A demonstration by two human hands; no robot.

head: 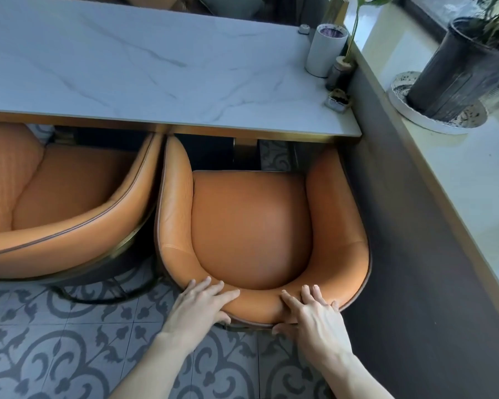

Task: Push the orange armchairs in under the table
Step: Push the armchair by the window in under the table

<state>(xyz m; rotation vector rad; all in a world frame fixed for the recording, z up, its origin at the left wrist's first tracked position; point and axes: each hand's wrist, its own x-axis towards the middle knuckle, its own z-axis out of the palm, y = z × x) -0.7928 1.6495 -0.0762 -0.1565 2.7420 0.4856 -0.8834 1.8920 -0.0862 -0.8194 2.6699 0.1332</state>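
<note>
Two orange leather armchairs face a white marble table (156, 67). The right armchair (251, 226) stands straight before me, its armrest tips under the table's front edge. My left hand (202, 306) and my right hand (314, 315) both rest on the top of its curved backrest, fingers over the rim and thumbs behind it. The left armchair (64, 203) stands beside it, touching or nearly touching it, with its front part under the table edge. Its far left side is out of frame.
A dark wall panel (415, 254) runs close along the right armchair's right side, below a pale ledge (458, 182) carrying a dark plant pot (455, 70). A white cylinder (324, 50) and small items stand at the table's right end. The floor is patterned tile (55, 341).
</note>
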